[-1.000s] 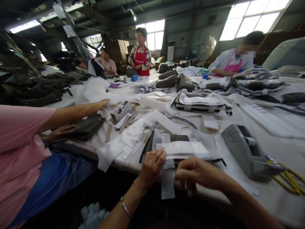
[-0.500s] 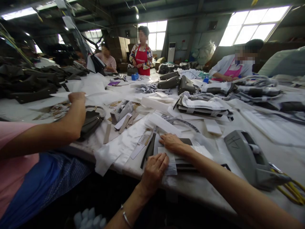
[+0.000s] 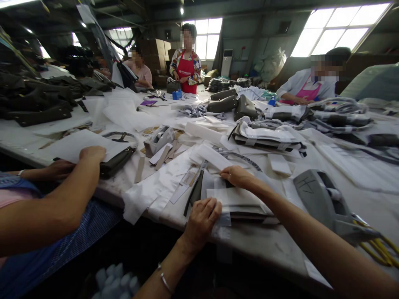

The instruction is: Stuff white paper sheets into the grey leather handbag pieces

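A flat dark bag with white foam sheet [image 3: 245, 201] over it lies at the table's front edge. My left hand [image 3: 202, 218] has its fingers curled over the bag's left end, by a strip of clear film [image 3: 226, 218]. At the bag's far edge, my right hand [image 3: 240, 177] bends its fingers together on the wrapping; its thumb is partly hidden. A dark strap [image 3: 195, 193] sticks out left of the bag. Behind it curves a handle wrapped in grey film [image 3: 241, 158].
A grey tape dispenser [image 3: 321, 203] and yellow-handled scissors [image 3: 378, 249] are at right. Another dispenser [image 3: 160, 141] and card strips stand left of centre. Wrapped bags [image 3: 268, 135] lie beyond. At left, a co-worker's hands hold a white sheet [image 3: 84, 145] over a dark bag.
My right hand has lifted slightly and drawn its fingers in along the bag's far edge. My left hand stays put. The co-worker at left has brought a white sheet over their bag.
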A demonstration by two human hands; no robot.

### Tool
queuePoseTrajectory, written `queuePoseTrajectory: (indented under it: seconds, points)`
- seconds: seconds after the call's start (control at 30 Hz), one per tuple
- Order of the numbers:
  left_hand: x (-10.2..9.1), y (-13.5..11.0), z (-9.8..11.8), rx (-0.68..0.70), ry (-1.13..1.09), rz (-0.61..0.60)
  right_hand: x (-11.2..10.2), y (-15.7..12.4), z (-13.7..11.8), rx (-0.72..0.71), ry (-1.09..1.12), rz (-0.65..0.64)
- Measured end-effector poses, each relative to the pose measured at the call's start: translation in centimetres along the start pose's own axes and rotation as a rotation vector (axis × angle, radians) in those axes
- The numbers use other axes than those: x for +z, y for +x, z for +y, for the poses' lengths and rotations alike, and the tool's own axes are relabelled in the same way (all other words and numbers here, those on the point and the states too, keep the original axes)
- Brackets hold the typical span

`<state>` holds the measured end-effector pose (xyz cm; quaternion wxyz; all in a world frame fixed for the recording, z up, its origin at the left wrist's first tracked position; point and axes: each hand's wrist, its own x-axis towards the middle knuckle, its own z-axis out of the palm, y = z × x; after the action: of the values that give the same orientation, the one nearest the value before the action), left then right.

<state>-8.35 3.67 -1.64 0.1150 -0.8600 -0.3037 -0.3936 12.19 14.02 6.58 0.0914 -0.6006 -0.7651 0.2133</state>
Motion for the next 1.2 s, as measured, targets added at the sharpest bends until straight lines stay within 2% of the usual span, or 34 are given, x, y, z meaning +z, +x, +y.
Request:
queuePoseTrajectory:
  seconds: [0.2, 0.33, 0.47, 0.67, 0.93, 1.1, 1.2]
  points:
    - [0.0, 0.0, 0.1, -0.010, 0.011, 0.036, 1.3, -1.1, 0.8, -0.007, 0.090, 0.025]
    - [0.1, 0.0, 0.1, 0.006, -0.008, 0.046, 0.1, -0.8, 1.8, 0.037, 0.148, -0.005]
    - [0.2, -0.2, 0.1, 0.006, 0.010, 0.062, -0.9, -1.2, 2.8, 0.099, 0.112, -0.029]
    - [0.8, -0.4, -0.4, 0.068, 0.086, 0.149, 0.4, -0.1, 3.6, 0.109, 0.240, -0.064]
    - [0.9, -0.7, 0.2, -0.032, 0.020, 0.119, 1.7, 2.0, 2.7, 0.044, 0.329, -0.087]
    - [0.7, -0.9, 0.2, -0.040, 0.001, 0.034, 2.8, 2.5, 1.6, -0.030, 0.320, -0.030]
    - [0.7, -0.9, 0.2, -0.056, -0.034, 0.047, 3.1, 2.4, 1.0, -0.060, 0.301, 0.000]
